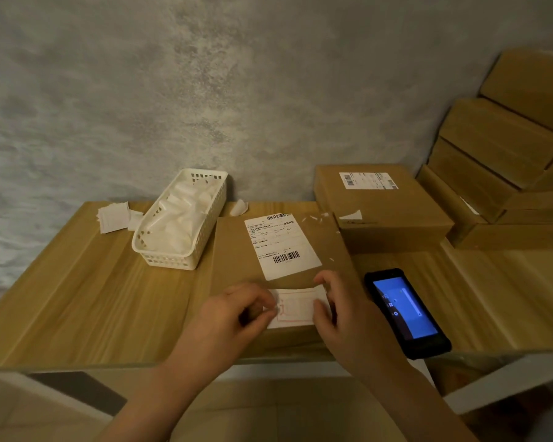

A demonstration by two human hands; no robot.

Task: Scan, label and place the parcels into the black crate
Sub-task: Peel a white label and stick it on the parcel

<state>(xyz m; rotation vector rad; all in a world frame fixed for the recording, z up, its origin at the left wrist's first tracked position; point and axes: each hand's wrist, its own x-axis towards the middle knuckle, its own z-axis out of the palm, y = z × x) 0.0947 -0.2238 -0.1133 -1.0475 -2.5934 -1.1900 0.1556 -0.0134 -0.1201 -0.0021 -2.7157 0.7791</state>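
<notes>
A flat cardboard parcel [237, 250] lies on the wooden table [77, 298] in front of me, with a white shipping label [283, 245] stuck on its top. Over the parcel's near edge I hold a small white sticker [296, 307] with a red frame. My left hand [237, 311] pinches its left end and my right hand [339, 311] pinches its right end. A black handheld scanner [406, 312] with a lit blue screen lies on the table just right of my right hand. The black crate is not in view.
A white plastic basket [179, 218] of white sheets stands at the back left, with loose paper backings [114, 216] beside it. A second labelled box [380, 202] sits at the back right. Several plain boxes [498, 161] are stacked at the far right.
</notes>
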